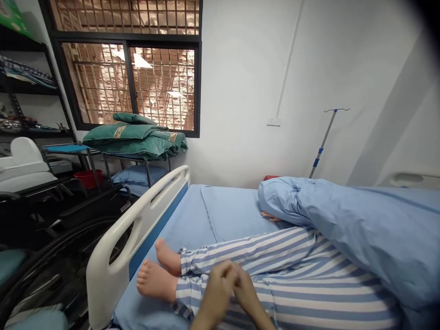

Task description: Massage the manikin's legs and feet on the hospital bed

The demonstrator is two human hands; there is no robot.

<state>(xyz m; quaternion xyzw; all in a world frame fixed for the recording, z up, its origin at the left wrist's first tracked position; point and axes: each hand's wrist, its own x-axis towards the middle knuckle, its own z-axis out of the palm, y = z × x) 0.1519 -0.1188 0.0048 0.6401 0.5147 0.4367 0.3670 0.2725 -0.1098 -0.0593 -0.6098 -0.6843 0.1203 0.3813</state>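
Observation:
My left hand [219, 288] and my right hand [244, 289] are close together over the lower legs of a lying figure, perhaps a manikin. Their fingers are curled in and meet at the tips, slightly blurred. Whether anything is between them, I cannot make out. Beneath them are blue-and-white striped trousers [302, 293]. Two bare, smooth feet [156, 279] stick out of the cuffs to the left of my hands. A light blue quilt [337, 215] is bunched over the upper body, and the fingers of the figure's hand [271, 216] show under its edge.
The bed's blue sheet [227, 206] ends at a white footboard [137, 229]. A black wheelchair [82, 220] stands left of it. Green cushions [137, 137] are stacked under the window, a red basin [88, 178] nearby. An IV pole [323, 142] rises beyond the bed.

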